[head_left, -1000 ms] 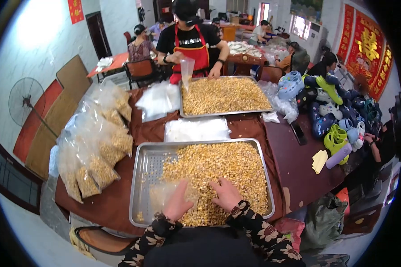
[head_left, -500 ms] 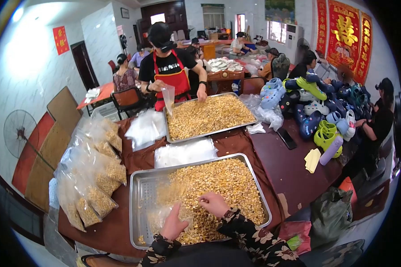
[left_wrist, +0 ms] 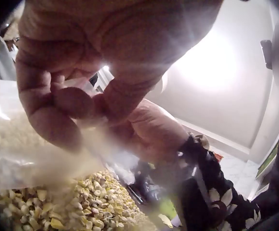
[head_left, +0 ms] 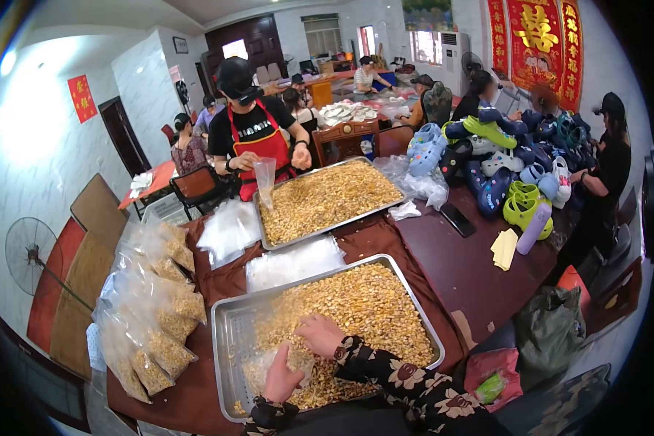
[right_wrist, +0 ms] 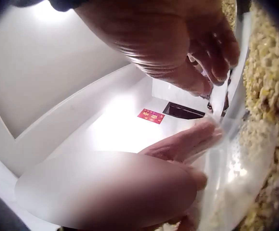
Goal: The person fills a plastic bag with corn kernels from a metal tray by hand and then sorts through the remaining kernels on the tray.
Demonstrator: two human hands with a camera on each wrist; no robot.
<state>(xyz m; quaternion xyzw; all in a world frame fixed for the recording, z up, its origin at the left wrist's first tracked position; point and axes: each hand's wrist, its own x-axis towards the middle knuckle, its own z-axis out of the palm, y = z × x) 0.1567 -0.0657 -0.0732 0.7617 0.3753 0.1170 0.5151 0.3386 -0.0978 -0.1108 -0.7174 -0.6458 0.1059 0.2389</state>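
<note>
Head view looks down from above; wrist views, close up, share the kernel tray (head_left: 229, 341)

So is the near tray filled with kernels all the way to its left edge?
No: in the head view the near tray shows bare perforated metal along its left side, with the kernels heaped toward the middle and right.
</note>
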